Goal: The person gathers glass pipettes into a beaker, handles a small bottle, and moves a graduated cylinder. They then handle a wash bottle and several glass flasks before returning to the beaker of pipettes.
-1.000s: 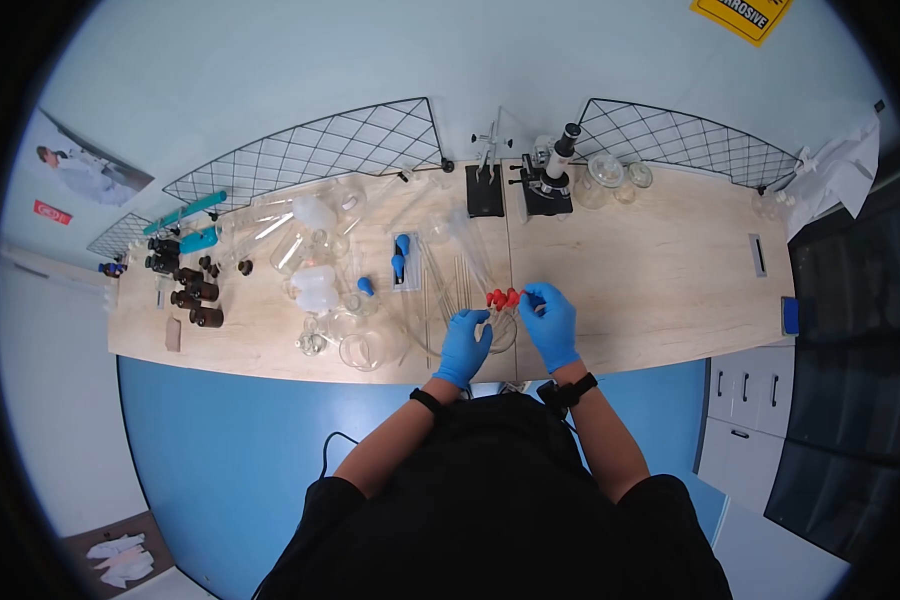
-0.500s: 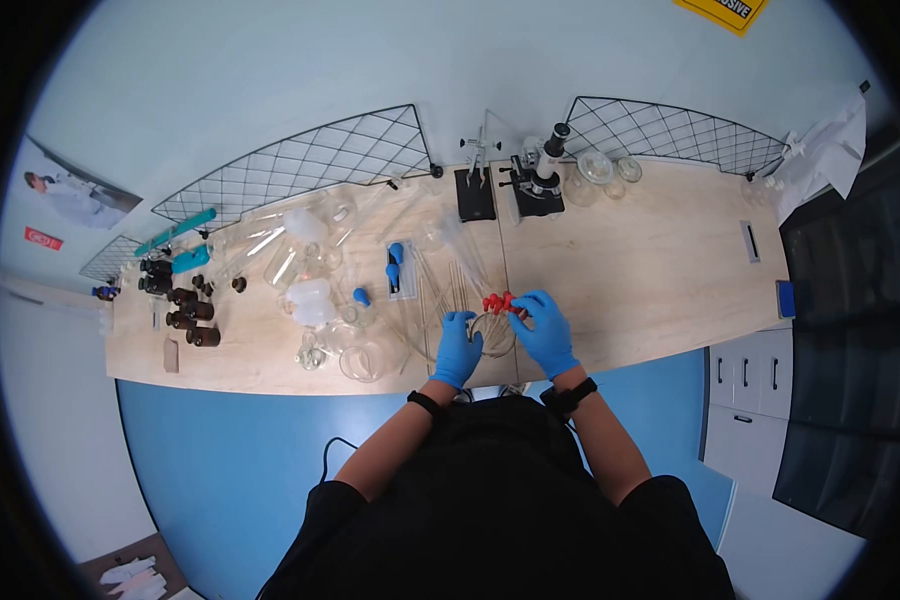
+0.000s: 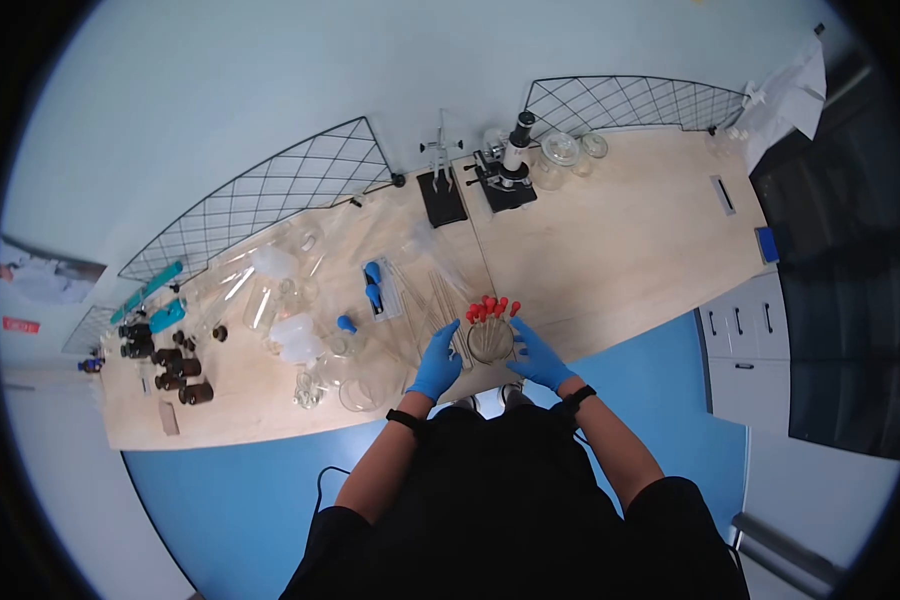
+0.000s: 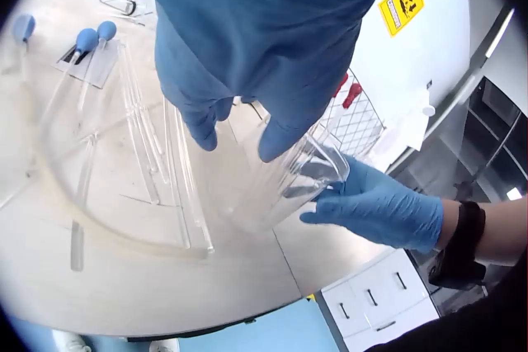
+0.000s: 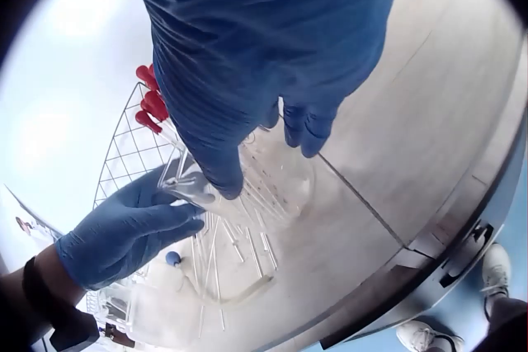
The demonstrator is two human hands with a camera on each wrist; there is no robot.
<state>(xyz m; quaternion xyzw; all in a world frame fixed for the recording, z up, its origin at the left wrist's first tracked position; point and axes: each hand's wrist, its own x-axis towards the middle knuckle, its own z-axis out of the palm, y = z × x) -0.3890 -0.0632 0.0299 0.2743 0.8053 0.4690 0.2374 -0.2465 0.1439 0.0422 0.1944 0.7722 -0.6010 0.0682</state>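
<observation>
A clear glass beaker (image 3: 489,350) stands near the table's front edge. Glass droppers with red rubber bulbs (image 3: 489,308) stick up out of it. My left hand (image 3: 437,366), in a blue glove, is at the beaker's left side, thumb and fingers apart. On the other side my gloved right hand (image 3: 542,360) has its fingers spread right at the glass wall. In the right wrist view, the right thumb (image 5: 221,174) overlaps the beaker's mouth. The left wrist view shows the right hand (image 4: 379,208) close against the glass.
Thin glass rods (image 3: 442,292) and droppers with blue bulbs (image 3: 373,272) lie left of the beaker. Farther left are clear glassware (image 3: 300,340) and brown bottles (image 3: 196,393). A microscope (image 3: 515,160) and a stand (image 3: 442,195) are at the back, near wire grids (image 3: 300,180).
My right hand has let go of the red-bulbed droppers, which now stand in the beaker. Both hands now flank the beaker. The head view has shifted and tilted.
</observation>
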